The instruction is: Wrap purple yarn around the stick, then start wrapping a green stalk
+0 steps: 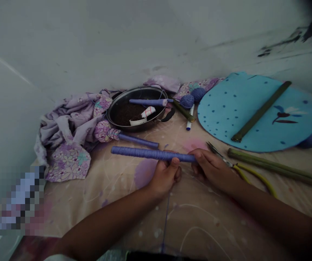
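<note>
A long stick wrapped in purple yarn (136,153) lies level between my two hands, above the cloth-covered table. My left hand (166,174) closes round its middle, thumb on top. At the stick's right end, my right hand (210,166) pinches it with bent fingers. A strand of purple yarn (166,217) hangs from beneath my left hand toward the table's near edge. Just beyond the stick lies a second purple-wrapped stick (139,140), its left end topped with a bunched floral cloth head (105,131).
Behind stands a black pan (112,116) holding dark soil-like stuff and another purple-wrapped stick (147,102). Yarn balls (187,101), a marker (190,117) and crumpled floral fabric (71,130) lie nearby. Rightward are a blue round mat (221,105), green stalks (264,108) and yellow-handled pliers (256,175).
</note>
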Demonstrator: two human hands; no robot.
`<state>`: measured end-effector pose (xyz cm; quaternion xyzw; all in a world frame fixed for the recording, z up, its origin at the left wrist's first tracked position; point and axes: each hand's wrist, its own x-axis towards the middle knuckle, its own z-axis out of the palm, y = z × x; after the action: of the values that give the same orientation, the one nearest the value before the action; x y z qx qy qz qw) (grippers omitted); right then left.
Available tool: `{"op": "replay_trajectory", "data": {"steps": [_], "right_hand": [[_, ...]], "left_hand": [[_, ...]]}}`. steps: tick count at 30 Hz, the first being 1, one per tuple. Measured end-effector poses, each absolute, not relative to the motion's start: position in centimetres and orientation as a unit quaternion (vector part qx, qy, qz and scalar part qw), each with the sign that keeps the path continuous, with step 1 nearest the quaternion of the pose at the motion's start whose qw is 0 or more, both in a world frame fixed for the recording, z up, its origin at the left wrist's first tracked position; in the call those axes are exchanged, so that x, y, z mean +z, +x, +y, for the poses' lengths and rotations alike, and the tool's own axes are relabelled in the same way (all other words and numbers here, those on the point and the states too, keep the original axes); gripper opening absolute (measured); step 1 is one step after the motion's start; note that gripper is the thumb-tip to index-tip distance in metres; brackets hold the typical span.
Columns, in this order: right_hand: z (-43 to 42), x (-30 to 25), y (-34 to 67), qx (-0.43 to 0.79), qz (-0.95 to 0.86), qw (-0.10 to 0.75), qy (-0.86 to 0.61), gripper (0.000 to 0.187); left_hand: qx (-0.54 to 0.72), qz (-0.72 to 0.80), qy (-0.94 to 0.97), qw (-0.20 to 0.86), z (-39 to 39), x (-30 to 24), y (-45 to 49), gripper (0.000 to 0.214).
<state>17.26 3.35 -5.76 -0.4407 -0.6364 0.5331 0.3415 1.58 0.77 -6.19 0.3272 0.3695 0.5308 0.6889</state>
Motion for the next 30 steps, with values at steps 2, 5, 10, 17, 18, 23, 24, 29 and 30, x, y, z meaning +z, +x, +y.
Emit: {"op": "replay_trajectory", "data": {"steps": [2,5,10,17,18,23,24,29,30], "right_hand": [[3.4,-5.6,17.2,0.486,-0.660,0.346,-0.457,0.037],[3.5,-5.5,17.2,0.422,-0.690,0.373,-0.454,0.028],[3.6,-5.9,17.1,0.367,-0.690,0.435,-0.447,0.016],[3.9,-6.5,17.1,0.376,-0.679,0.488,-0.400,0.012],[3.9,-6.4,17.1,0.432,-0.659,0.463,-0.407,0.016],[3.5,-5.8,17.1,0.586,-0.600,0.342,-0.424,0.035],[3.5,-5.8,17.1,0.560,-0.617,0.343,-0.433,0.035],[3.6,-6.1,17.1,0.358,-0.715,0.424,-0.426,0.018],[3.7,-6.2,17.1,0.326,-0.730,0.444,-0.405,0.013]], "left_hand": [[0.524,0.374,0.332,0.690,0.8,-6.2,1.6,0.042],[0.514,0.395,0.334,0.684,0.7,-6.3,1.7,0.040],[0.506,0.420,0.332,0.677,0.8,-6.3,1.6,0.042],[0.522,0.401,0.306,0.688,0.9,-5.8,1.6,0.040],[0.524,0.400,0.307,0.686,0.8,-5.8,1.5,0.039],[0.526,0.393,0.335,0.676,0.7,-6.1,1.4,0.037],[0.524,0.392,0.340,0.675,0.7,-6.2,1.4,0.037],[0.507,0.394,0.358,0.678,0.8,-6.3,1.5,0.041],[0.505,0.394,0.358,0.680,0.8,-6.2,1.5,0.042]]}}
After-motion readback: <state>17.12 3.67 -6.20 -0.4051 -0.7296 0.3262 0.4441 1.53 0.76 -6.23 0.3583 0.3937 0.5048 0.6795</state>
